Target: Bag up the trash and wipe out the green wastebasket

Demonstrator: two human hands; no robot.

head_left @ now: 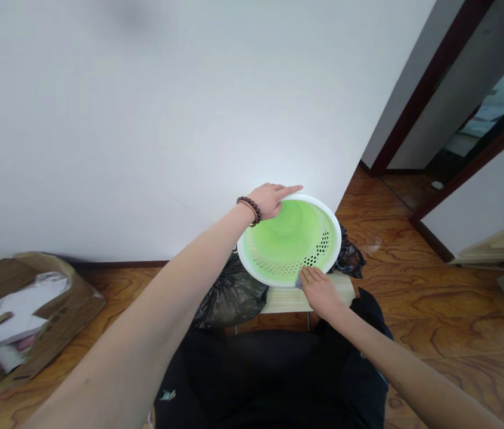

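A green basket [288,238] with a white rim sits on a small wooden table [345,287] against the wall, with black bags [229,295] crowding it on both sides. The left hand [270,199] (bead bracelet [249,210] at the wrist) lies on the far rim, fingers stretched out flat. The right hand [320,290] rests on the near rim with fingers bent downward, and I cannot tell whether they grip anything.

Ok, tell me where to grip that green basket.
Take its white rim from two opposite sides: the basket is wide, round, with no handle showing. Left hand sits on the far rim, right hand at the near rim.
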